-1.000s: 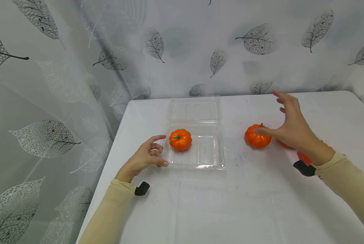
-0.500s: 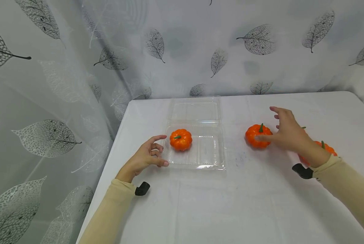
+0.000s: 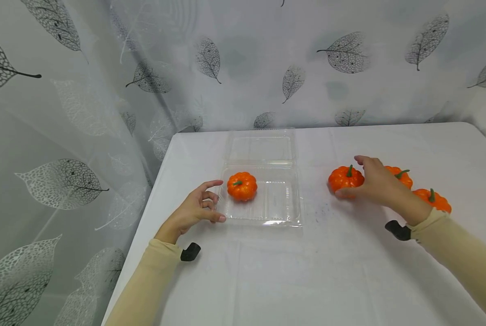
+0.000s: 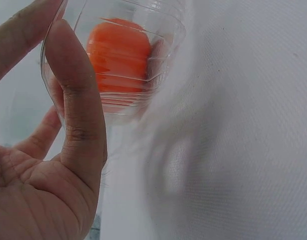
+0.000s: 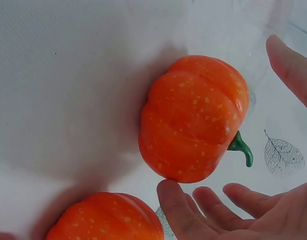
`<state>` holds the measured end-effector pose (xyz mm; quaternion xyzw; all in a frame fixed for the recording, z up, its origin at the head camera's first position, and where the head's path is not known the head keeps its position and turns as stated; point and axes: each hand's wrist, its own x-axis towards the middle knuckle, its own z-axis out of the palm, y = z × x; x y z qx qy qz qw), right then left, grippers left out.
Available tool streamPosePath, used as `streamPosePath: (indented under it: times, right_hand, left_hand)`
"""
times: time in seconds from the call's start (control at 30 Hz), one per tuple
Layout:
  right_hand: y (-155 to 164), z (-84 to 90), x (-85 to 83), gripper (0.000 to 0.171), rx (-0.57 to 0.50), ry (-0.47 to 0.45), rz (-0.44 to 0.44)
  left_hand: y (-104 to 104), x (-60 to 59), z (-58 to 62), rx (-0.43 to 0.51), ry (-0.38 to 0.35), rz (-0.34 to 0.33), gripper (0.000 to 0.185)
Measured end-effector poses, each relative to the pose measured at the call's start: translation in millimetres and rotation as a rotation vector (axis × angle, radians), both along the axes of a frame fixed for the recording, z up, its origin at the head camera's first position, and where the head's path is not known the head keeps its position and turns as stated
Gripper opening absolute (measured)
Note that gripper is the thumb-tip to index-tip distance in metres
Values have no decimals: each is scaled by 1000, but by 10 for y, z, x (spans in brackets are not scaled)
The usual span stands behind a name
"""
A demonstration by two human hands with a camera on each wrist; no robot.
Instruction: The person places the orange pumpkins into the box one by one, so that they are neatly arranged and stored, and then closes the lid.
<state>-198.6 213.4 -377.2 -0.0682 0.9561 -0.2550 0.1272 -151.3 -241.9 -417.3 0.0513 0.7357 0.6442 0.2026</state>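
Right hand (image 3: 379,183) touching nearest pumpkin (image 3: 345,178)

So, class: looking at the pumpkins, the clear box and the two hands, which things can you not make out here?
- Head view: the right hand hides part of the middle pumpkin.
- Left wrist view: the pumpkin in the clear box is blurred; the left hand covers the box's near wall.
- Right wrist view: the bottom edge cuts off the lower pumpkin.

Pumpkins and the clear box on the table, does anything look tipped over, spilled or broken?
Nothing stands out. One pumpkin sits upright in the open clear box, steadied at its edge by the left hand. Three more stand upright on the table, the nearest pumpkin under the right hand. Nothing is spilled or damaged.
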Motion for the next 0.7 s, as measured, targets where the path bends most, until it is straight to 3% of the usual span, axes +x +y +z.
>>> streamPosePath:
  times: [0.5, 0.7]
  right_hand:
    - [-33, -184, 44, 115, 42, -50, 8]
    - [-27, -209, 65, 106, 39, -3, 35]
  left_hand:
    - [10, 0, -1, 1, -6, 1, 96]
    - [7, -2, -5, -4, -9, 3, 96]
